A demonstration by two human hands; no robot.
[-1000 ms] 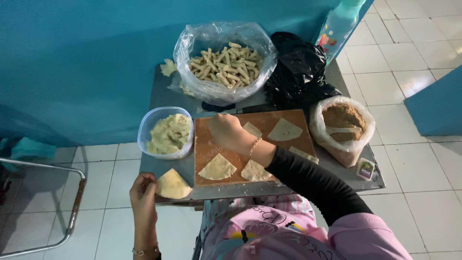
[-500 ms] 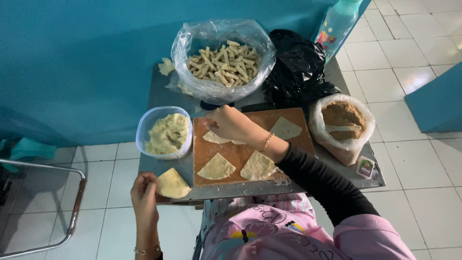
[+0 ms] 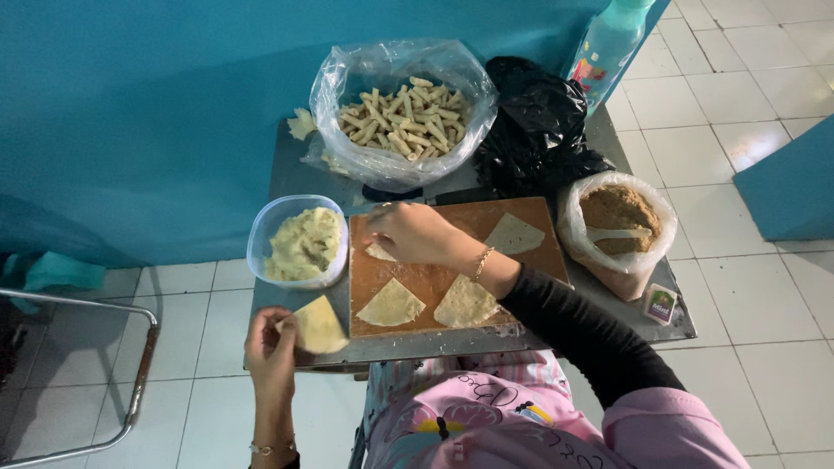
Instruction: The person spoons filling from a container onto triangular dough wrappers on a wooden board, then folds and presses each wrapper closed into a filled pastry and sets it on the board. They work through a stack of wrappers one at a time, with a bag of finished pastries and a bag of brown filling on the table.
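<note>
Head view: our right hand [image 3: 415, 233] lay fingers-down on a pale triangular dough wrapper [image 3: 380, 252] at the top-left of the brown wooden cutting board [image 3: 539, 260], pressing it rather than gripping. Our left hand [image 3: 271, 347] pinched a filled, folded yellowish wrapper [image 3: 320, 325] over the grey metal table's [image 3: 287, 169] front edge. Three more flat wrappers lay on the board. Nearby: clear plastic tub of yellow filling [image 3: 298, 241], clear bag of rolled sticks [image 3: 401, 113], bag of brown crumbs [image 3: 618, 221].

Pale triangular wrapper [image 3: 320, 325] flat, table's front-left edge
</note>
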